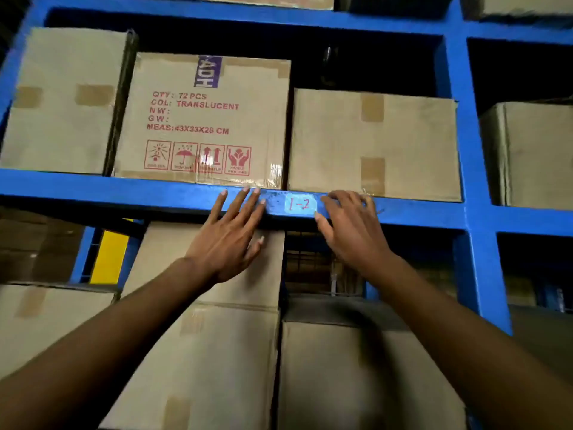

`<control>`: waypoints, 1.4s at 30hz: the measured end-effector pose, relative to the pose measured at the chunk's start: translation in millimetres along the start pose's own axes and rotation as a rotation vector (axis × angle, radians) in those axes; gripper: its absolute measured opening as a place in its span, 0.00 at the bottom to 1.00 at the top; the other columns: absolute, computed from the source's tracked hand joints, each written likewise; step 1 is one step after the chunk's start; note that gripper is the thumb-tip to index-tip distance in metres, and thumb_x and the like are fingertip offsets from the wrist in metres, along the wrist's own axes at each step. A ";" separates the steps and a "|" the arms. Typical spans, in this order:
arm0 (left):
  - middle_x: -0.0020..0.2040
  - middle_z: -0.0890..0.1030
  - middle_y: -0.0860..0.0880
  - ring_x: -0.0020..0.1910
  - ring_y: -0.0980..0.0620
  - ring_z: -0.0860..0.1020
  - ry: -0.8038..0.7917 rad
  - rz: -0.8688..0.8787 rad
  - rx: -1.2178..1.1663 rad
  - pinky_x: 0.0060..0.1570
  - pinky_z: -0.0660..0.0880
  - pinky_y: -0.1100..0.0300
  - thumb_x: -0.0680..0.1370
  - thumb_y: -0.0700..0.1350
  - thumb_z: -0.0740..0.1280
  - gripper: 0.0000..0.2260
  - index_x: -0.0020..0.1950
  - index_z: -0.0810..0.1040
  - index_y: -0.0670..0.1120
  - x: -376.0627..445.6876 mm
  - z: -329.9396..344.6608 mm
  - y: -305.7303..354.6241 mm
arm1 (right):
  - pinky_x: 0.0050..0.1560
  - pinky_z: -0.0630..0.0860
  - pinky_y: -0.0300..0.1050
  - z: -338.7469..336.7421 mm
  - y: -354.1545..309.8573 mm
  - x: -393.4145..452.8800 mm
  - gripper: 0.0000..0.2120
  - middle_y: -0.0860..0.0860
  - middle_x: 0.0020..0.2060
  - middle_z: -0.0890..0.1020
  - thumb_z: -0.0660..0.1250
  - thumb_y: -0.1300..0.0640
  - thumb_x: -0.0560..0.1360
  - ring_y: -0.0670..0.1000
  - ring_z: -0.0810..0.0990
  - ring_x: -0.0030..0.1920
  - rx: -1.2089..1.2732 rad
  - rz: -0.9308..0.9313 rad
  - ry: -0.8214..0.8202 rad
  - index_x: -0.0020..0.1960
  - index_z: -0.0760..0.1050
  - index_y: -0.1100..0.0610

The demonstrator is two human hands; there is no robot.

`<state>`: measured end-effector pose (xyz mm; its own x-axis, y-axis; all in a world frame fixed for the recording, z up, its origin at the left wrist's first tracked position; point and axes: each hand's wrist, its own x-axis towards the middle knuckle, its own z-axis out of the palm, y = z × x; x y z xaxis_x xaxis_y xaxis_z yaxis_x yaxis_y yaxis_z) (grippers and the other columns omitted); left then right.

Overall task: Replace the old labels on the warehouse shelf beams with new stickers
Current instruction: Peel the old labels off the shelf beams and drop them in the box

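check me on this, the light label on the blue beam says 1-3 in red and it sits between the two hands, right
Not quite. In the head view the label reads 1-2 in red, not 1-3. The rest holds: it is a light label on the blue beam, and it sits between the left hand and the right hand.

Dim warehouse light falls from the front, leaving the recesses behind the cardboard boxes (201,119) nearly black while the blue shelf beam (124,189) stays vivid. Clear tape (274,173) on one carton catches a small glare. Wide-angle distortion bows the uprights at the frame edges, and the forearms at the bottom are soft with blur.
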<state>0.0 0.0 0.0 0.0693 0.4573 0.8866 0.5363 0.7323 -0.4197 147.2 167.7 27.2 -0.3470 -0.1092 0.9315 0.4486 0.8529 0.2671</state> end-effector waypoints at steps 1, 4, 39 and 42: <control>0.78 0.47 0.43 0.76 0.44 0.43 -0.017 -0.006 0.008 0.72 0.35 0.46 0.79 0.57 0.50 0.30 0.76 0.46 0.44 3.2 9.0 -5.7 | 0.63 0.58 0.52 3.6 -2.8 4.7 0.18 0.56 0.63 0.73 0.53 0.50 0.79 0.57 0.68 0.63 -0.007 0.024 0.023 0.63 0.69 0.58; 0.77 0.40 0.43 0.76 0.44 0.38 -0.086 -0.024 -0.027 0.73 0.37 0.46 0.79 0.58 0.51 0.33 0.75 0.38 0.45 7.1 35.8 -17.2 | 0.60 0.61 0.53 13.2 -11.9 20.5 0.16 0.57 0.59 0.74 0.54 0.52 0.79 0.58 0.69 0.60 -0.079 0.090 0.047 0.61 0.70 0.59; 0.77 0.53 0.43 0.76 0.45 0.50 0.034 0.124 -0.432 0.74 0.47 0.48 0.74 0.51 0.61 0.34 0.76 0.51 0.44 12.1 17.0 165.7 | 0.55 0.68 0.50 -25.5 101.6 -94.4 0.04 0.54 0.55 0.79 0.67 0.58 0.70 0.54 0.72 0.58 0.290 0.233 0.101 0.40 0.78 0.58; 0.78 0.50 0.43 0.77 0.45 0.48 0.020 0.190 -0.466 0.74 0.45 0.47 0.77 0.49 0.55 0.30 0.76 0.49 0.43 13.4 16.0 239.2 | 0.57 0.69 0.52 -31.8 138.4 -146.2 0.04 0.56 0.53 0.79 0.67 0.58 0.70 0.56 0.73 0.56 0.260 0.339 0.084 0.40 0.78 0.59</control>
<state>115.8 189.3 -91.6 0.2154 0.5476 0.8086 0.8309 0.3323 -0.4464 286.2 285.5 -64.2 -0.1425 0.1669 0.9756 0.2995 0.9468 -0.1182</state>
